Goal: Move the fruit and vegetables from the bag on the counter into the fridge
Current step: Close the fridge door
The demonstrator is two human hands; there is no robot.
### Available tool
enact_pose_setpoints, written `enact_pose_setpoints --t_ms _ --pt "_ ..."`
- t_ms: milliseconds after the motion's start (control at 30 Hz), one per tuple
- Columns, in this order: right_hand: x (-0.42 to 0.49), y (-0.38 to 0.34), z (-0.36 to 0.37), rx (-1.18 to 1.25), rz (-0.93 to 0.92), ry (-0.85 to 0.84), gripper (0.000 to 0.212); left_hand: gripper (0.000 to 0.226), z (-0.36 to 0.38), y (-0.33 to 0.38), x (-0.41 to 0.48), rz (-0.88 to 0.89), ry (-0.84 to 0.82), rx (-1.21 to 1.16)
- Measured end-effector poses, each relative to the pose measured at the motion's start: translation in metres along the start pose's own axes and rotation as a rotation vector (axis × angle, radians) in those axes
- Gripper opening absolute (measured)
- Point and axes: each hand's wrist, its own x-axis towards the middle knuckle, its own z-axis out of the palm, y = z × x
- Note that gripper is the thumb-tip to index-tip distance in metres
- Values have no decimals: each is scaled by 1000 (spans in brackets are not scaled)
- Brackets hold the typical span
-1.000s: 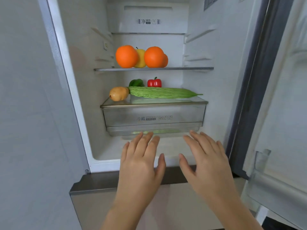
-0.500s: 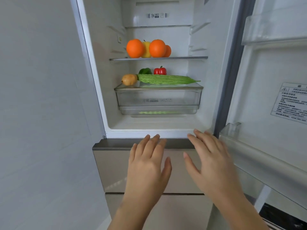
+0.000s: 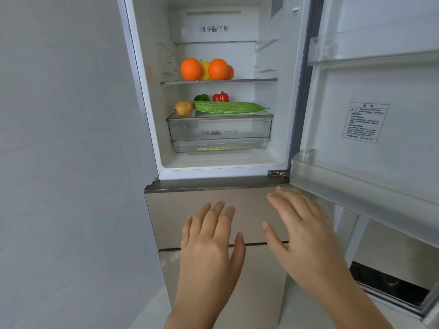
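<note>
Evidently late in the task, the fridge [image 3: 152,129] stands with its door [image 3: 370,91] swung wide to the right, while both hands hover before the drawer front [image 3: 171,210] below the open compartment. The left hand [image 3: 209,243] and right hand [image 3: 306,236] are empty, their fingers [image 3: 219,212] straight and slightly spread, gripping nothing; contact with the drawer front cannot be told. Fruit occupies the upper shelf [image 3: 251,80]: a left orange [image 3: 191,69] and a right orange [image 3: 218,69] at its front edge, a yellow fruit [image 3: 205,67] behind and between them, and a third orange [image 3: 231,72] partly hidden, probably grouped close so the round pieces check one another's rolling. Vegetables lie on the glass cover [image 3: 266,114] of the crisper drawer [image 3: 218,129]: a potato [image 3: 184,108] at the left front corner, just beside the blunt end of a bitter gourd [image 3: 228,107] laid lengthwise along the front edge, presumably because its length fits best that way; a green pepper [image 3: 202,98] and a red pepper [image 3: 221,97] stand behind it. Neither bag nor desk is in view, so any remaining produce cannot be judged; closing the door or fetching more seems the likely next step
</note>
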Motion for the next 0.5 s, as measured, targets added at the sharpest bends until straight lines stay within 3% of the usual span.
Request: enact_pose_setpoints --t_ms 300,500 --pt "-25 30 -58 -9 26 69 46 37 -9 61 -12 39 12 -15" --pt "-36 89 -110 -61 51 87 50 39 9 135 0 52 42 -77"
